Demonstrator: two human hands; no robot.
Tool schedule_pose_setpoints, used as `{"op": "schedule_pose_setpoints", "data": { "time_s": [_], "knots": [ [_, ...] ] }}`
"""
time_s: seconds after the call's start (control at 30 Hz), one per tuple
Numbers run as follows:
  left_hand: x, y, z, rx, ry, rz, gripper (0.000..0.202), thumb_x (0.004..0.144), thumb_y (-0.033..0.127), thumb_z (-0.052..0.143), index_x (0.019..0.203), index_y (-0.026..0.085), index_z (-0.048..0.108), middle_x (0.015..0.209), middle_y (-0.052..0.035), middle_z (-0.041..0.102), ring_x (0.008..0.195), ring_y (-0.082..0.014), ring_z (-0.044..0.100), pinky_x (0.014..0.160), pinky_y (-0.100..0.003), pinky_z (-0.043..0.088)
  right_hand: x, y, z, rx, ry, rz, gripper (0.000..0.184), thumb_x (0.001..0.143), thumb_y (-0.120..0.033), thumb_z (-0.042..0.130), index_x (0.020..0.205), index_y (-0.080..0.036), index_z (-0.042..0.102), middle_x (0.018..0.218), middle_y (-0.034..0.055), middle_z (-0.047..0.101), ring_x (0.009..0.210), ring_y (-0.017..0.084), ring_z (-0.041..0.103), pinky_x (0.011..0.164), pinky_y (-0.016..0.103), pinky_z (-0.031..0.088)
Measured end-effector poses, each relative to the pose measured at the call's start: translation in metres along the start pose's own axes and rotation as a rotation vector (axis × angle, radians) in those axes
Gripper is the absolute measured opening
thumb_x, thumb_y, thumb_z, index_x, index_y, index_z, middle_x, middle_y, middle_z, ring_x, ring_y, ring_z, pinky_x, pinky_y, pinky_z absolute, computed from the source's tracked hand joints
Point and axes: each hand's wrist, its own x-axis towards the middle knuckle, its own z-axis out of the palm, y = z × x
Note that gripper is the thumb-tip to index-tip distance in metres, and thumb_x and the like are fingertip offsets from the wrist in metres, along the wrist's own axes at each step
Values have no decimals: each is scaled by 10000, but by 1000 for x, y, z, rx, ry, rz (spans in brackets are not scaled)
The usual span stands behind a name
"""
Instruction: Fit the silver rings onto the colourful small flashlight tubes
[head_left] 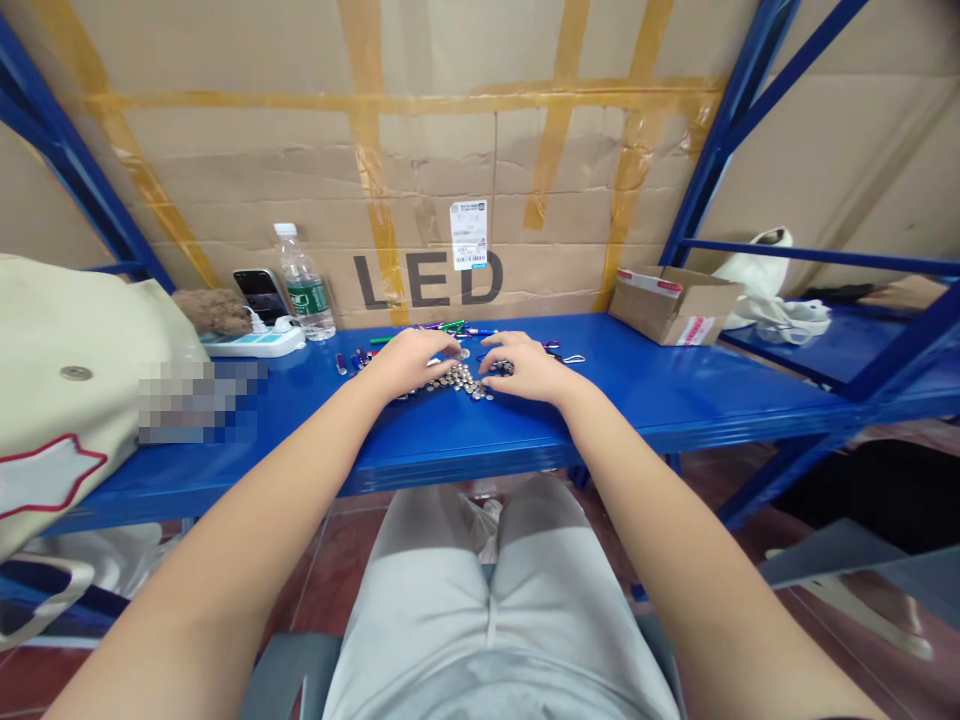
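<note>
A heap of small round silvery pieces, like button cells [463,381], lies on the blue tabletop between my hands. My left hand [411,362] rests at the heap's left side, palm down, with thumb and fingers curved and apart. On the right, my right hand [529,368] arches over the edge of the heap, its thumb and fingers parted and some pieces visible in the gap. Neither hand visibly grips anything. Behind them are several slim coloured metallic items, including a green one [454,326] and a blue one [480,332]; my hands partly cover them.
A water bottle [306,285], a phone [262,295] and a white power strip [259,343] stand back left. A cream bag [82,340] fills the left end. At right sits a small cardboard box [671,305], near the blue rack post [724,140]. Large cardboard [420,200] backs the table.
</note>
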Motion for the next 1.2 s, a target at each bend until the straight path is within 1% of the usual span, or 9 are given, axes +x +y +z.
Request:
{"op": "schedule_pose_setpoints", "data": {
  "time_s": [0.17,0.3,0.37,0.43,0.57,0.8,1.03,1.1,1.2],
  "knots": [
    [0,1,-1,25,-25,10,234,899,332,536,1024,187,671,1000,-59,719,945,-206,661,869,-311,480,2,-1,4,-19,-51,-12,139,765,-270,691,887,-298,752,1280,40,592,1261,289,464,1065,541,357],
    [0,0,0,26,-51,9,243,901,350,531,1028,195,668,1013,-57,716,953,-207,656,872,-311,474,4,0,5,0,-66,1,115,770,-220,676,845,-267,749,1257,55,610,1240,279,493,1061,514,379],
    [0,-1,0,22,-55,12,239,902,347,529,1028,196,664,1021,-56,715,955,-205,654,872,-309,468,4,0,4,55,-27,-6,104,781,-199,658,832,-236,741,1242,72,619,1243,263,503,1071,488,379],
    [0,0,0,25,-62,19,229,902,340,527,1019,198,663,1022,-53,714,958,-205,651,869,-306,461,5,-2,1,159,66,-21,104,803,-191,630,833,-213,728,1234,81,623,1231,232,525,1082,451,379],
    [1,5,-1,53,-76,41,212,908,333,519,1002,206,660,1010,-45,717,960,-204,648,861,-305,443,6,-6,-5,335,211,-27,102,829,-231,612,838,-214,712,1222,69,634,1160,188,581,1065,419,405],
    [2,10,0,59,-71,46,207,916,331,510,986,208,662,970,-50,720,937,-207,651,840,-304,424,8,-9,2,381,234,-85,60,788,-237,637,811,-207,685,1126,68,672,1121,198,600,1057,423,401],
    [3,10,0,64,-62,15,229,914,343,503,996,204,666,999,-51,724,954,-208,652,857,-304,437,8,-7,4,387,292,-15,154,768,-182,564,901,-200,639,1117,67,668,1081,208,601,988,428,438],
    [2,7,0,72,-44,-22,231,903,342,513,999,203,671,1004,-52,725,956,-210,653,856,-305,448,4,-6,0,335,268,-41,119,763,-175,569,837,-205,656,1167,68,644,1141,219,571,1025,440,409],
    [-1,2,-1,69,-19,-80,229,889,327,523,996,203,682,1009,-52,727,947,-212,658,845,-306,466,-1,-3,-6,205,68,-41,79,735,-188,647,771,-222,708,1234,69,616,1258,255,493,1087,470,346]
  ]
}}
